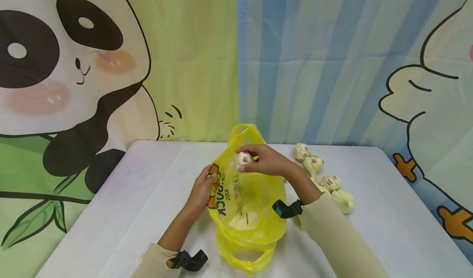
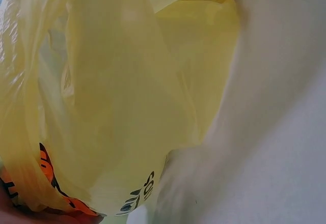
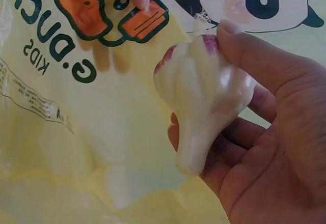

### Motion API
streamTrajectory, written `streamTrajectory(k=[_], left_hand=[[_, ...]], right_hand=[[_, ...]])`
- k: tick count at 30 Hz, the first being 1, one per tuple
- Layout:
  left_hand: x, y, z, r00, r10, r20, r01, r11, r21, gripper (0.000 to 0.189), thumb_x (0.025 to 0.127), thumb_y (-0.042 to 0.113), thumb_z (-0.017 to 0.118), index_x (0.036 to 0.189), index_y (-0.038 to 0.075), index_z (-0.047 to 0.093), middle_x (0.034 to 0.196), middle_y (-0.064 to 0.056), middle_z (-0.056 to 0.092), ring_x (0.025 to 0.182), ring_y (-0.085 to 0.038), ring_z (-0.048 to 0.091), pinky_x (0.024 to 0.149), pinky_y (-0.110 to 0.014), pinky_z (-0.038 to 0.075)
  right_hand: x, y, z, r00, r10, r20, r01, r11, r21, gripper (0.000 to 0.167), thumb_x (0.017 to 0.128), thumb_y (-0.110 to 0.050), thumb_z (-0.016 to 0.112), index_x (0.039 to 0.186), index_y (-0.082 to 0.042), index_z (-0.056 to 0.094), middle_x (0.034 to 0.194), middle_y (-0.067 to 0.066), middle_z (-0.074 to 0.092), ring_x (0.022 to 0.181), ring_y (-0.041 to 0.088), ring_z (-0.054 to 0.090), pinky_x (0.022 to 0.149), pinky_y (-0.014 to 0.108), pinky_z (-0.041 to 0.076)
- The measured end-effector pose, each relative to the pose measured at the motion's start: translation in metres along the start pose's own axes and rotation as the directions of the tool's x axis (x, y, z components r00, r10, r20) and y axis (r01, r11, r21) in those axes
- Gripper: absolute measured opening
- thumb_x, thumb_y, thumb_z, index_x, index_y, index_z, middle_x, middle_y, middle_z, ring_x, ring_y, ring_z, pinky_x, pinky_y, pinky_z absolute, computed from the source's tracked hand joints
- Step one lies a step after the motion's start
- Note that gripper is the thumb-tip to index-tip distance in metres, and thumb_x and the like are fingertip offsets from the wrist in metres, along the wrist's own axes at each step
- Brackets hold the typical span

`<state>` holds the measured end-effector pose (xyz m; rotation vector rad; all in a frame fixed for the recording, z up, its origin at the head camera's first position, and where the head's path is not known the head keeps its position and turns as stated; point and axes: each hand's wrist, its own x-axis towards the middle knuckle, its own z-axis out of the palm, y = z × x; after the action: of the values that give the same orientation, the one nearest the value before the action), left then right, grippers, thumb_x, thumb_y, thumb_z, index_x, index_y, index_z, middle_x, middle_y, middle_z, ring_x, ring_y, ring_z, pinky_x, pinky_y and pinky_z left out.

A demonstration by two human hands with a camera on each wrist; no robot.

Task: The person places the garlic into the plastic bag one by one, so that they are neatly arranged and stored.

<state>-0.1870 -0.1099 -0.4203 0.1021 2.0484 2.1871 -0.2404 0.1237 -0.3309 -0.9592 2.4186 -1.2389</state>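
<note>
A yellow plastic carrier bag with a duck print lies across the middle of the table, its mouth spread and its handle loops at the far and near ends. My left hand pinches the bag's left rim, thumb over the printed side. Above the bag's opening, my right hand holds a garlic bulb between thumb and fingers. In the right wrist view the bulb shows purple streaks, its roots up and stem down. A pale patch shows low in the bag; what it is I cannot tell. Yellow plastic fills most of the left wrist view.
Several more garlic bulbs lie in a loose row right of the bag, partly behind my right forearm. They rest on a white table. Behind its far edge hangs a cartoon-printed curtain. Both wrists carry black camera mounts.
</note>
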Motion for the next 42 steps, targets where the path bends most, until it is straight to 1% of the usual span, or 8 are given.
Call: streamTrajectory(k=[5,12,17,19,23,31,37,42], left_hand=[[0.000,0.000,-0.001,1.000,0.005,0.000,-0.005,1.000,0.009,0.040,0.105,0.029,0.042,0.143,0.019,0.043,0.113,-0.023,0.056,0.098,-0.044,0.057,0.080,-0.043,0.052],[-0.001,0.000,-0.002,1.000,0.002,-0.007,-0.002,1.000,0.009,0.040,0.105,0.029,0.041,0.144,0.019,0.042,0.114,-0.023,0.056,0.100,-0.044,0.057,0.082,-0.043,0.052],[-0.001,0.000,-0.002,1.000,0.005,-0.006,-0.005,1.000,0.018,0.040,0.105,0.028,0.040,0.144,0.018,0.041,0.115,-0.024,0.056,0.101,-0.045,0.056,0.083,-0.042,0.051],[0.000,-0.001,-0.002,1.000,0.006,-0.007,-0.006,1.000,0.023,0.041,0.105,0.028,0.039,0.144,0.018,0.041,0.115,-0.025,0.055,0.102,-0.045,0.055,0.083,-0.042,0.051],[0.000,-0.001,-0.003,1.000,0.004,-0.011,-0.004,1.000,0.023,0.041,0.105,0.029,0.039,0.145,0.018,0.041,0.116,-0.025,0.056,0.102,-0.044,0.056,0.084,-0.042,0.050],[0.001,-0.003,-0.003,1.000,-0.003,-0.020,0.004,1.000,0.021,0.041,0.105,0.028,0.039,0.145,0.018,0.041,0.116,-0.026,0.056,0.101,-0.043,0.056,0.085,-0.041,0.050],[0.001,-0.003,-0.003,1.000,-0.004,-0.026,0.005,0.999,0.032,0.040,0.105,0.028,0.039,0.144,0.019,0.042,0.115,-0.026,0.057,0.100,-0.044,0.057,0.084,-0.041,0.050],[0.001,-0.002,-0.002,1.000,-0.001,-0.021,0.002,1.000,0.024,0.040,0.105,0.028,0.040,0.144,0.018,0.042,0.115,-0.024,0.057,0.100,-0.043,0.057,0.084,-0.042,0.050]], right_hand=[[0.001,0.003,0.003,0.999,-0.004,0.051,0.006,0.999,-0.039,0.054,0.091,-0.024,0.071,0.137,-0.001,0.053,0.113,0.005,0.061,0.092,0.017,0.061,0.078,0.031,0.053],[0.000,0.004,0.006,0.994,0.061,0.089,-0.053,0.995,-0.086,0.054,0.090,-0.027,0.072,0.137,-0.009,0.054,0.116,0.004,0.061,0.093,0.015,0.062,0.080,0.031,0.052],[-0.001,0.007,0.007,0.992,0.059,0.108,-0.047,0.993,-0.110,0.050,0.094,-0.026,0.067,0.138,-0.006,0.053,0.131,0.008,0.057,0.111,0.025,0.059,0.093,0.039,0.049],[-0.001,0.008,0.007,0.991,0.059,0.116,-0.046,0.992,-0.116,0.048,0.096,-0.024,0.065,0.138,-0.005,0.052,0.136,0.009,0.054,0.117,0.029,0.056,0.097,0.040,0.047],[-0.001,0.009,0.008,0.989,0.080,0.123,-0.067,0.992,-0.106,0.048,0.096,-0.022,0.064,0.138,-0.004,0.052,0.139,0.011,0.052,0.119,0.034,0.055,0.097,0.039,0.047],[-0.003,0.014,0.007,0.988,0.080,0.129,-0.069,0.994,-0.087,0.048,0.095,-0.022,0.065,0.138,-0.004,0.052,0.139,0.011,0.052,0.121,0.034,0.053,0.097,0.037,0.047],[-0.007,0.016,0.005,0.990,0.059,0.126,-0.052,0.997,-0.059,0.050,0.095,-0.023,0.066,0.138,-0.003,0.052,0.139,0.011,0.051,0.121,0.035,0.053,0.097,0.038,0.047],[-0.012,0.017,-0.001,0.996,0.002,0.092,-0.002,1.000,-0.002,0.049,0.095,-0.022,0.065,0.138,-0.001,0.051,0.139,0.013,0.051,0.122,0.035,0.053,0.098,0.040,0.046]])
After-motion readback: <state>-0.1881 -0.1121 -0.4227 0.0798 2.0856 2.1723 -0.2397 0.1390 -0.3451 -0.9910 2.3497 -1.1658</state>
